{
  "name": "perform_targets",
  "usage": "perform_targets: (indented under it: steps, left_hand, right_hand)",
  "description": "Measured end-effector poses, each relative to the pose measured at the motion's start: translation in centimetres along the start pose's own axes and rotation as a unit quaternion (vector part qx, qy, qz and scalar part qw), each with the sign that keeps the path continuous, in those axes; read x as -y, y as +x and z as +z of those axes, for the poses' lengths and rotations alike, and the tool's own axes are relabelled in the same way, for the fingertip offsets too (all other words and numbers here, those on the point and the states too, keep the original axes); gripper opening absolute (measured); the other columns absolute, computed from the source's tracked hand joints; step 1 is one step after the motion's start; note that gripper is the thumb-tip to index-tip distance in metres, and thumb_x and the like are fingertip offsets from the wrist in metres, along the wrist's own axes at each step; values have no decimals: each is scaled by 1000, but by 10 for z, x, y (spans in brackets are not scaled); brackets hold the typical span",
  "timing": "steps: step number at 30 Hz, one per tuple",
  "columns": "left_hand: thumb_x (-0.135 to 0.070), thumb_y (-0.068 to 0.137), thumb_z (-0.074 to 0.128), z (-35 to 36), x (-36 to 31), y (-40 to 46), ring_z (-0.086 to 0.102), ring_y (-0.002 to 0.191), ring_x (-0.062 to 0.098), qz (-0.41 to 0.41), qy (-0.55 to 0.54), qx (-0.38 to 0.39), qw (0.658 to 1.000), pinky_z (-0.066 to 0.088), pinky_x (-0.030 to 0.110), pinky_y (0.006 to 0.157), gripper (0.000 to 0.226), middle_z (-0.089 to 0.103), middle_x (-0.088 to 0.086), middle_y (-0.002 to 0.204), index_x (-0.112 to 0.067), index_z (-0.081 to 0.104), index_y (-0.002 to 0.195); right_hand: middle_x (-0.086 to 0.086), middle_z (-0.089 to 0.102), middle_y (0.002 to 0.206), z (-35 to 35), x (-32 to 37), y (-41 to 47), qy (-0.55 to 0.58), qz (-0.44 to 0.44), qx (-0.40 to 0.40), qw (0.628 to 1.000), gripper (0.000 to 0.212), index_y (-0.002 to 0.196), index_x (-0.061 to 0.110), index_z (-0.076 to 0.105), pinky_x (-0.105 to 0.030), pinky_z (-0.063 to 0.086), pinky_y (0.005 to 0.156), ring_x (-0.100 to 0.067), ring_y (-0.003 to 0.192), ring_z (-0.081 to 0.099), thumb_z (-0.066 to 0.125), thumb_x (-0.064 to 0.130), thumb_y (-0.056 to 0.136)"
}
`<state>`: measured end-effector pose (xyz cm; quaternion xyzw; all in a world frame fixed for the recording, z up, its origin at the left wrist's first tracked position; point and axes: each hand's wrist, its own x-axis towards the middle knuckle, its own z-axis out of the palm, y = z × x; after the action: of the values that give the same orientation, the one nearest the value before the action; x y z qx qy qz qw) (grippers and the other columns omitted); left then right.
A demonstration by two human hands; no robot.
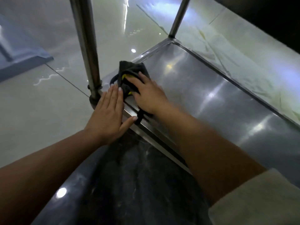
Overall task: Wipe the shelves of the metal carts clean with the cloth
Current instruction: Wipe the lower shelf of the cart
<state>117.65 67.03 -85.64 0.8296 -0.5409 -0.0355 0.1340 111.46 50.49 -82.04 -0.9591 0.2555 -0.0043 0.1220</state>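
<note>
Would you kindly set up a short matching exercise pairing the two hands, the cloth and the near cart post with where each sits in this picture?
Things:
1. left hand
2. right hand
3. cloth
4. cart post

Places:
A. standing upright at the shelf corner
B. flat on the shelf's front rim
C. pressed on top of the cloth
D. bunched on the shelf by the corner

Pairs: 1-B, 2-C, 3-D, 4-A

2 bare forearms, pale short sleeve on right arm, light-painted fingernails
</note>
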Motion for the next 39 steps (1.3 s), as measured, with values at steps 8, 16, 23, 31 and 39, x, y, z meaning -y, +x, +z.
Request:
perform_targets:
  steps: [8,16,23,31,39]
  left_hand:
    - [-75,82,-5,-3,11,-4,-13,145,24,12,11,-16,1000,-7,40,119,97,-8,17,158,-5,-4,150]
    - [-70,88,12,6,11,-6,4,147,29,46,-12,-28,998,9,47,120,92,12,21,157,-2,11,150]
    - [-65,92,11,-11,6,-2,12,145,22,93,-8,-26,995,5,45,119,83,20,18,156,-5,12,150]
    - [-64,89,1,10,-76,33,3,148,19,178,17,83,980,3,44,119,78,9,5,161,-18,7,152]
    - [-71,82,2,26,-104,49,7,147,22,203,65,78,974,3,48,117,86,11,5,161,-23,13,152]
  right_hand:
    - [-2,19,158,-15,-36,-66,11,-37,15,999,52,141,37,38,-56,25,112,-31,142,20,50,24,93]
    - [10,27,153,-13,-37,-113,124,104,-33,986,37,114,49,46,-62,19,110,-24,141,25,42,69,83]
    - [12,21,157,3,-21,-93,74,10,-7,997,36,124,43,43,-65,11,111,-30,145,14,50,51,90]
    - [-2,35,152,-21,-94,-252,66,106,-38,991,45,124,24,57,-60,28,106,-25,140,29,56,41,82]
    - [-4,31,153,-20,-111,-349,57,308,-126,941,55,124,16,57,-62,31,104,-36,137,33,52,44,78]
